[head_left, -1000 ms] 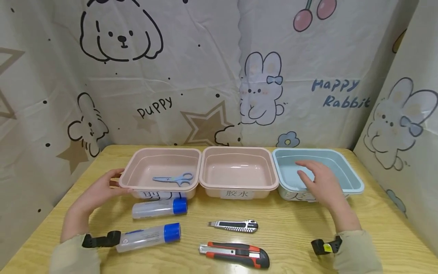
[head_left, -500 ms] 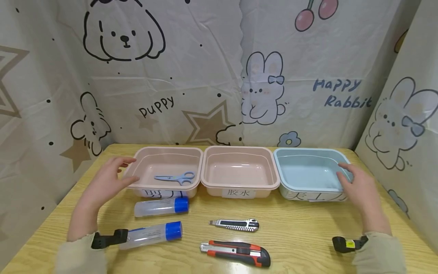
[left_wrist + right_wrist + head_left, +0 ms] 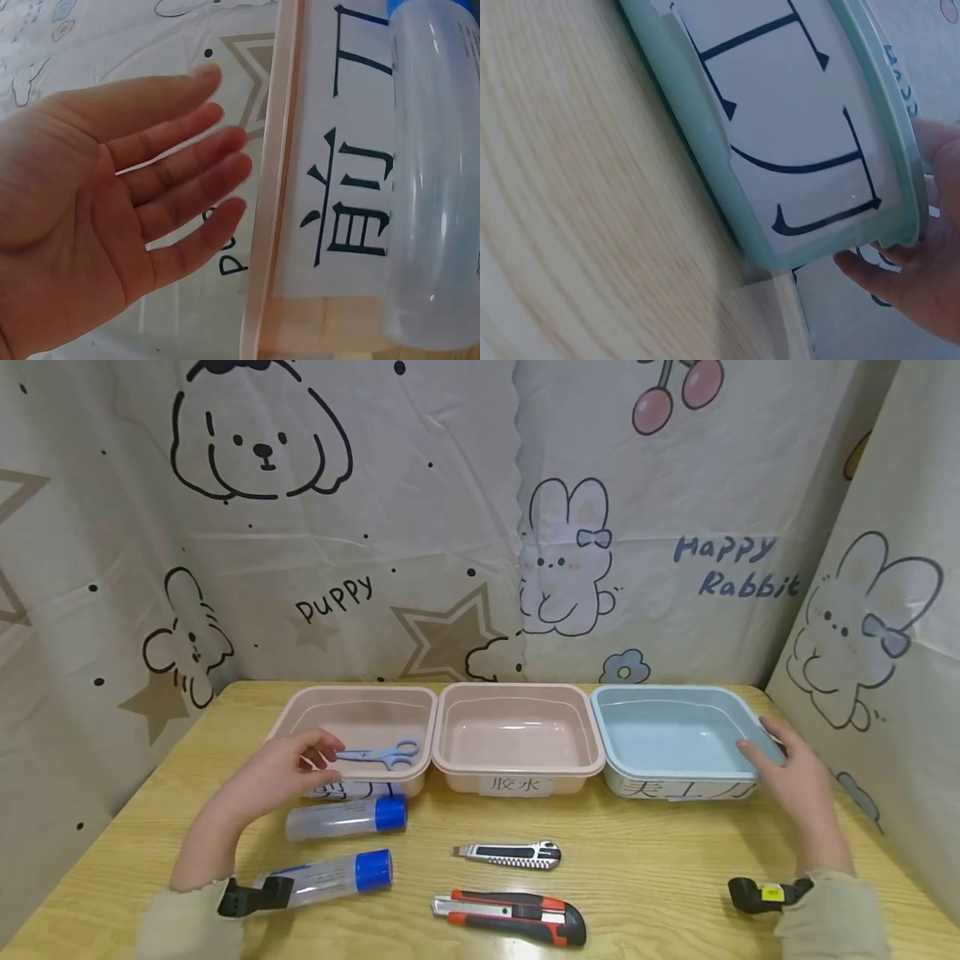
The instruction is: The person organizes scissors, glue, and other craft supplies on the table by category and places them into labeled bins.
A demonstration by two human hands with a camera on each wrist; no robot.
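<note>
My left hand [image 3: 288,772] hovers over the front left of the left pink bin [image 3: 375,695], fingers loosely bent. Its fingertips are close to the blue scissors [image 3: 382,753] lying inside. Nothing lies in its palm in the left wrist view, where the bin's paper label [image 3: 345,150] shows beside it. My right hand [image 3: 798,781] grips the right end of the light blue bin [image 3: 675,774], thumb over the rim and fingers outside. Part of that corner is hidden by the hand. A middle pink bin [image 3: 517,770] stands between them.
Two clear bottles with blue caps, a rear bottle [image 3: 337,820] and a front bottle [image 3: 322,881], lie at the left. A silver utility knife [image 3: 510,854] and a red-and-black utility knife [image 3: 513,917] lie before the middle bin. Behind hangs a printed curtain [image 3: 450,527].
My left hand has moved from the left bin's outer end to above its inside, near the scissors. My right hand has shifted rightward from over the blue bin to its right end.
</note>
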